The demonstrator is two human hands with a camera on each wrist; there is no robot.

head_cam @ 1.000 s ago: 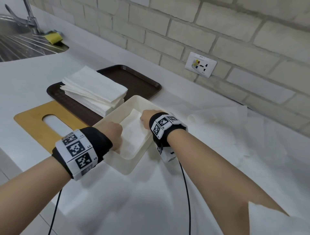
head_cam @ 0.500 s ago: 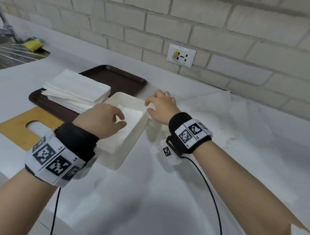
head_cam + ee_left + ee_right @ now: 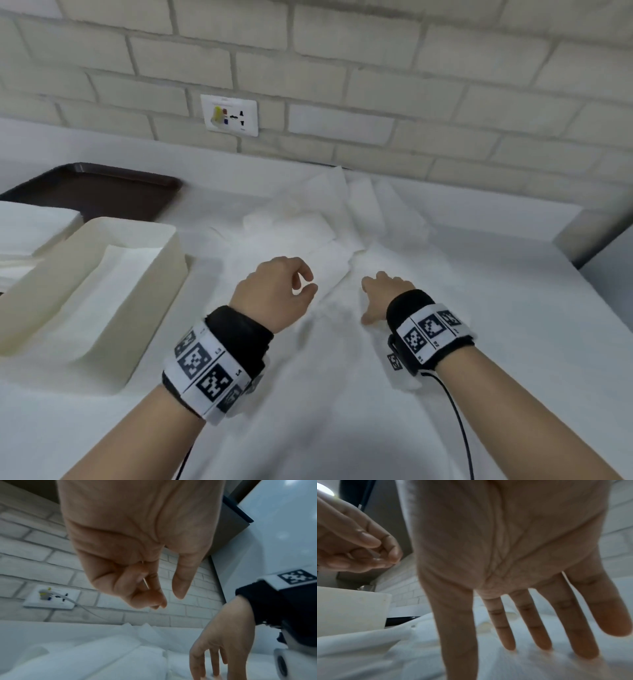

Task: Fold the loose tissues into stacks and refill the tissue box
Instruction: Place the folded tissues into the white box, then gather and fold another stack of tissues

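Both hands are held over the loose tissues (image 3: pixel 329 246) spread on the counter; the right hand (image 3: pixel 383 294) is opened flat, its fingers (image 3: pixel 529 626) straight and slightly spread, their tips touching or nearly touching the tissue beneath; the left hand (image 3: pixel 274 294) is kept just above the sheets, its fingers (image 3: pixel 137 588) curled inward with the thumb near the forefinger, nothing being gripped; the tissue box (image 3: pixel 102 284), open and holding a folded stack, is seen well to the left of the curled fingers, in front of a dark tray (image 3: pixel 102 192).
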